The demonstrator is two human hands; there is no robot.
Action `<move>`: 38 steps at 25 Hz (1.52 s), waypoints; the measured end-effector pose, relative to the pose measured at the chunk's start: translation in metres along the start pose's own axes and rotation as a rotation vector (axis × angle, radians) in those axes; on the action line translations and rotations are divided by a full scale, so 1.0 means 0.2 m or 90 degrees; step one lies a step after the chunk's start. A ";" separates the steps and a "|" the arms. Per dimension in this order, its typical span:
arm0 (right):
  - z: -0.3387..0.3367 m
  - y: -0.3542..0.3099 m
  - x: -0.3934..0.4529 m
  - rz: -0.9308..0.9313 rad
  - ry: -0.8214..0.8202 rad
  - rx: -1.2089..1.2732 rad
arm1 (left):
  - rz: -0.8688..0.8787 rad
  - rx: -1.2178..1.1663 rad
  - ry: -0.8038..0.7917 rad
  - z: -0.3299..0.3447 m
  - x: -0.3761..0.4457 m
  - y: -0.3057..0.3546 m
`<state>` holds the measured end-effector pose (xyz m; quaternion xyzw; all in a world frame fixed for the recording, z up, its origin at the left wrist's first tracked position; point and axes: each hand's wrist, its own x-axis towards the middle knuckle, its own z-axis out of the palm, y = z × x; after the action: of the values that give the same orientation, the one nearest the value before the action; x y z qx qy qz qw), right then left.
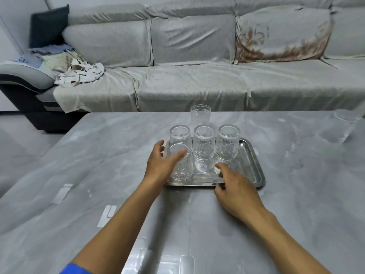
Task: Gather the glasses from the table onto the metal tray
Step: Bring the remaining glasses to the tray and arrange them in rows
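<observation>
The metal tray lies mid-table with several clear ribbed glasses standing on it: back left, middle, right and front left. One more glass stands on the table just behind the tray. Another glass shows blurred at the table's far right edge. My left hand sits against the left side of the front-left glass, fingers spread, thumb across its front. My right hand rests on the tray's front rim, fingers over it and thumb below.
The grey marble-look table reaches to a grey covered sofa behind it. Crumpled cloths and a dark cushion lie at the sofa's left end. Floor shows to the left of the table.
</observation>
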<state>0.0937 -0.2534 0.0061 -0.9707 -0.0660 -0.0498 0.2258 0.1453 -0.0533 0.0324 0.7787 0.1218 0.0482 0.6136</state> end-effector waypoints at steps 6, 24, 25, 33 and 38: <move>-0.26 -0.12 0.39 0.001 0.214 0.189 | -0.201 -0.477 0.062 -0.16 0.01 0.08; -0.42 -0.32 0.86 -0.026 0.223 0.306 | 0.005 -0.286 0.116 -0.22 0.15 0.16; -0.45 -0.34 0.72 -0.032 0.220 0.465 | 0.060 -0.277 0.055 -0.20 0.12 0.21; -0.36 -0.26 0.10 0.056 0.122 0.620 | 0.212 -0.287 -0.086 -0.02 -0.21 0.29; -0.26 -0.20 0.09 -0.090 0.250 0.169 | 0.290 0.094 -0.056 0.10 -0.29 0.27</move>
<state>0.1017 -0.2388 0.0712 -0.8971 -0.0948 -0.2440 0.3559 0.1017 -0.0980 0.0846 0.8300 -0.0807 0.1420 0.5333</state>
